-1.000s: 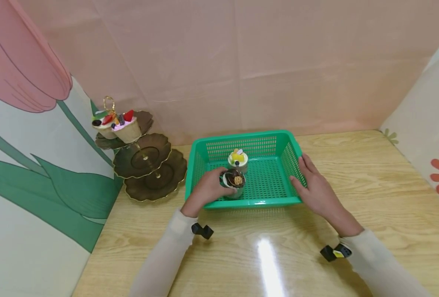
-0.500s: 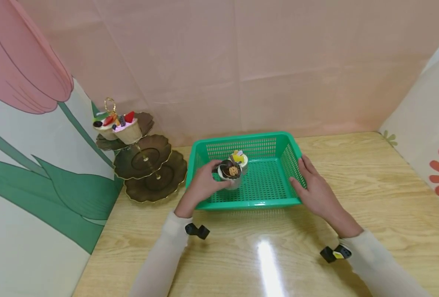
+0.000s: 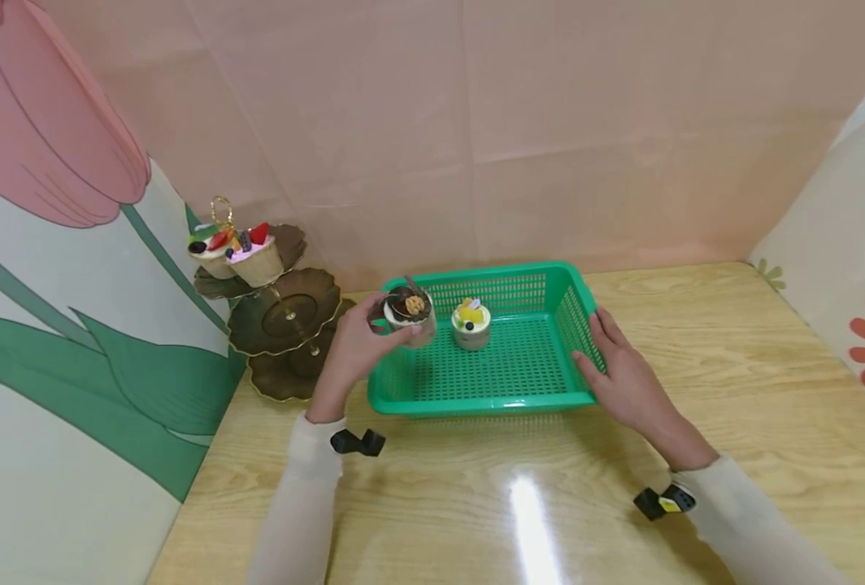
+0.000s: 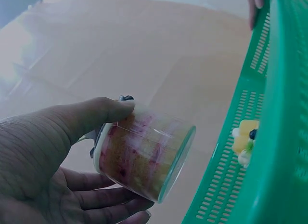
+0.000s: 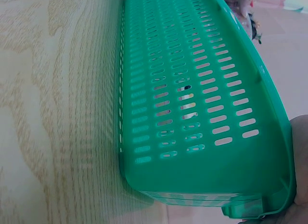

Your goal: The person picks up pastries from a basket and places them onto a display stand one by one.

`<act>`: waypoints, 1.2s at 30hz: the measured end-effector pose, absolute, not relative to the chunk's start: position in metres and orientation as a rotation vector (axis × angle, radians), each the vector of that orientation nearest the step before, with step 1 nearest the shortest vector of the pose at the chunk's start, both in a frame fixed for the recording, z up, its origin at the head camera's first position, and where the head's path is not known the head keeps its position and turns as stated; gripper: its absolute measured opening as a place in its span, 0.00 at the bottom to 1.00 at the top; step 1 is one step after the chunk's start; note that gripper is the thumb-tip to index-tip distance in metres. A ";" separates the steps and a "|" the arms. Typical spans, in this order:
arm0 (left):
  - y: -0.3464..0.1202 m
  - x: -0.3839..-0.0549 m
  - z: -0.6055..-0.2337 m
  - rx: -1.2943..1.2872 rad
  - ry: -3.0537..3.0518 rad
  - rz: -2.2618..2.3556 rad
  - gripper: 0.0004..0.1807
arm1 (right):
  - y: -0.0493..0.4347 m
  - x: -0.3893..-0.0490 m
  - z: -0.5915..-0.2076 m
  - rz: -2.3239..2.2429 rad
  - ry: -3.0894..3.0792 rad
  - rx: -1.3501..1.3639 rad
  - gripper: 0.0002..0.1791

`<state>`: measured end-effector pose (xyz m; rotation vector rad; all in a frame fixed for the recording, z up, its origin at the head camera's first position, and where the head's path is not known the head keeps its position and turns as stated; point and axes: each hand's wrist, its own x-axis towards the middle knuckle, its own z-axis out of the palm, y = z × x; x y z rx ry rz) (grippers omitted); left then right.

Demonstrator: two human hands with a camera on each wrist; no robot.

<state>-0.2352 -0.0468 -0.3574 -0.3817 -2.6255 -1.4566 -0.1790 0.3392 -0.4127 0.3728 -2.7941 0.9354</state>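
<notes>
My left hand [image 3: 355,345] grips a clear cake cup [image 3: 412,315] between thumb and fingers, above the left rim of a green plastic basket [image 3: 502,402]. Chocolate and a walnut top this cup. The left wrist view shows the cake cup [image 4: 139,154] tipped on its side, pink and yellow sponge layers behind its clear wall. Inside the basket stands a second dessert cup [image 3: 471,327], topped with yellow fruit and a blueberry. My right hand [image 3: 626,378] holds the basket's right side, thumb at the inner side of the wall, fingers along the rim.
Left of the basket stands a three-tier stand [image 3: 286,313] with dark, gold-edged plates. Two fruit-topped cupcakes [image 3: 257,258] sit on its top tier. A pink cloth backdrop [image 3: 549,138] closes off the rear of the wooden table [image 3: 447,504].
The left hand has lifted the chocolate-topped cake cup from inside the basket and carried it up and left to the basket's left rim. The right hand stays on the basket.
</notes>
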 end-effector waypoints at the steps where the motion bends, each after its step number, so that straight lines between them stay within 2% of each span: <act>1: -0.049 -0.236 -0.357 -0.378 -2.618 -1.452 0.38 | 0.339 -0.179 -0.413 0.937 -2.794 0.373 0.40; 11: -0.069 -0.240 -0.354 -0.352 -2.480 -1.581 0.35 | 0.340 -0.179 -0.413 0.932 -2.796 0.369 0.40; 36: -0.119 -0.250 -0.352 -0.067 -2.369 -1.683 0.32 | 0.340 -0.179 -0.415 0.920 -2.784 0.381 0.39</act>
